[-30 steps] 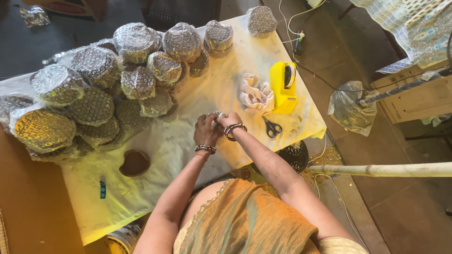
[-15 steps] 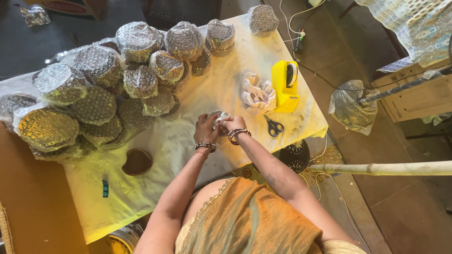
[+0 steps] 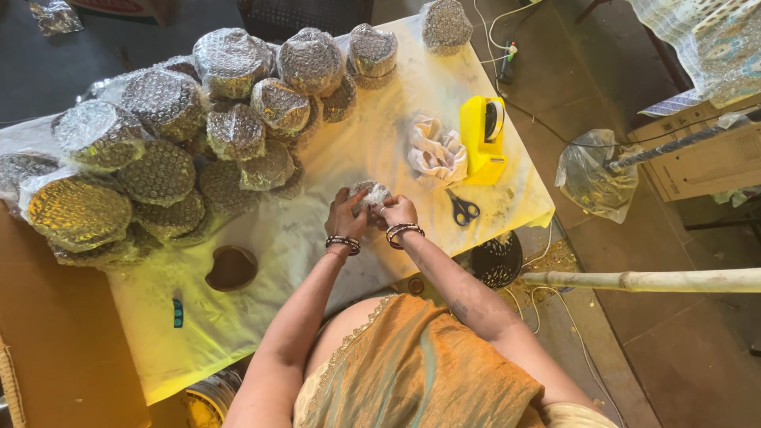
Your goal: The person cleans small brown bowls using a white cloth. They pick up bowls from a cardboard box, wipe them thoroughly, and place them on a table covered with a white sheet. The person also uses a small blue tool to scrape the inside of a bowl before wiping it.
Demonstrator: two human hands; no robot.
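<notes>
Both my hands meet over a small bubble-wrapped bundle (image 3: 370, 192) on the pale cloth-covered table (image 3: 341, 158). My left hand (image 3: 346, 214) grips its left side. Its right side is held by my right hand (image 3: 398, 211), fingers pressed onto the wrap. Bangles circle both wrists. Black-handled scissors (image 3: 462, 211) lie just right of my right hand. A yellow tape dispenser (image 3: 483, 139) stands further up, beside a crumpled white cloth (image 3: 437, 154).
A pile of several round bubble-wrapped parcels (image 3: 198, 127) fills the table's left and far part; one more (image 3: 446, 24) sits at the far corner. A brown bowl-shaped piece (image 3: 231, 268) and a small blue object (image 3: 177, 311) lie near left. A plastic bag (image 3: 590, 174) and a pole (image 3: 642, 280) are at right.
My hands have stayed together on the small bundle, with only slight finger movement on the wrap. Nothing else on the table has moved.
</notes>
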